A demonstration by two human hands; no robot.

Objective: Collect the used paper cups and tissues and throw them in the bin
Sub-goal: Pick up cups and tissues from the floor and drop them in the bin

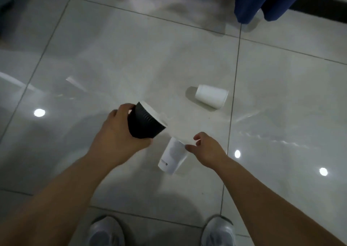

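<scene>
The left hand (116,133) gripped a black ribbed cup (144,123) above the tiled floor (112,57), its fingers (124,106) and thumb wrapped round the base end. The cup was tipped on its side with its white-lined mouth facing far and right. Just right of it, the right hand (206,150) reached down to a white cup (171,156) lying on its side in the near middle of the floor. Its thumb and fingertips (187,148) were spread at the cup's rim, apparently not yet clamped on it. A second white cup (211,96) lay on its side farther off to the right, well apart from both hands.

The likely trouble was the rim grab: a light paper cup on glossy tile could roll or skid away under a glancing touch, or crumple if pinched hard. The tilted black cup could spill any dregs (its contents were hidden). No bin or tissues showed, so most of the job seemingly remained.
</scene>
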